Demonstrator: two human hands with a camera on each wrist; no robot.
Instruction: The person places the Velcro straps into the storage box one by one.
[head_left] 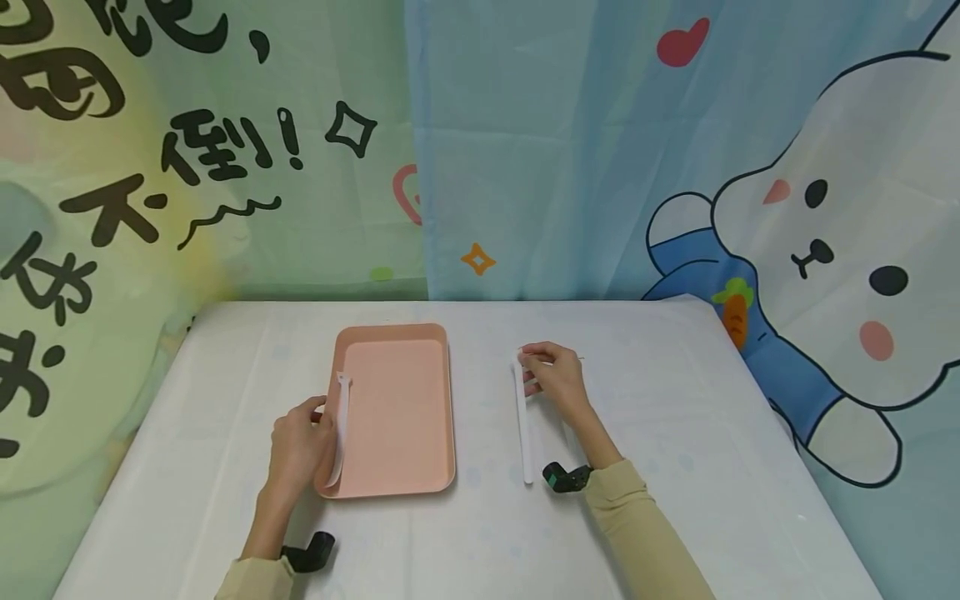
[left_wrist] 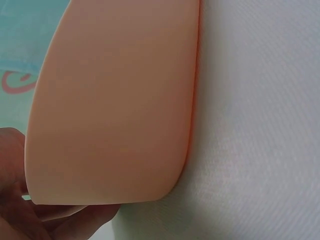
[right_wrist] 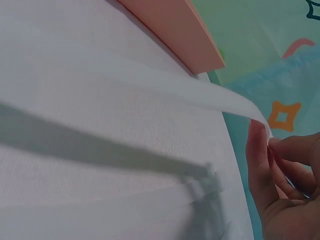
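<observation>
A pink tray (head_left: pixel 397 417) lies on the white table (head_left: pixel 480 533), left of centre. My left hand (head_left: pixel 300 446) holds a white strip (head_left: pixel 341 429) against the tray's left rim. The left wrist view shows mostly the tray's outer wall (left_wrist: pixel 115 100), with the fingers (left_wrist: pixel 60 220) below it. My right hand (head_left: pixel 553 379) pinches the far end of a second long white strip (head_left: pixel 522 425), which stretches toward me just above or on the table. From the right wrist view the strip (right_wrist: pixel 175 85) runs off from the fingertips (right_wrist: pixel 260 150) and casts a shadow on the cloth.
Cartoon-printed curtains (head_left: pixel 675 150) hang right behind the table's far edge. A black wrist mount (head_left: pixel 566 477) sits on the right forearm, another (head_left: pixel 311 552) on the left. The table's right edge (head_left: pixel 787 433) slopes away near the rabbit print.
</observation>
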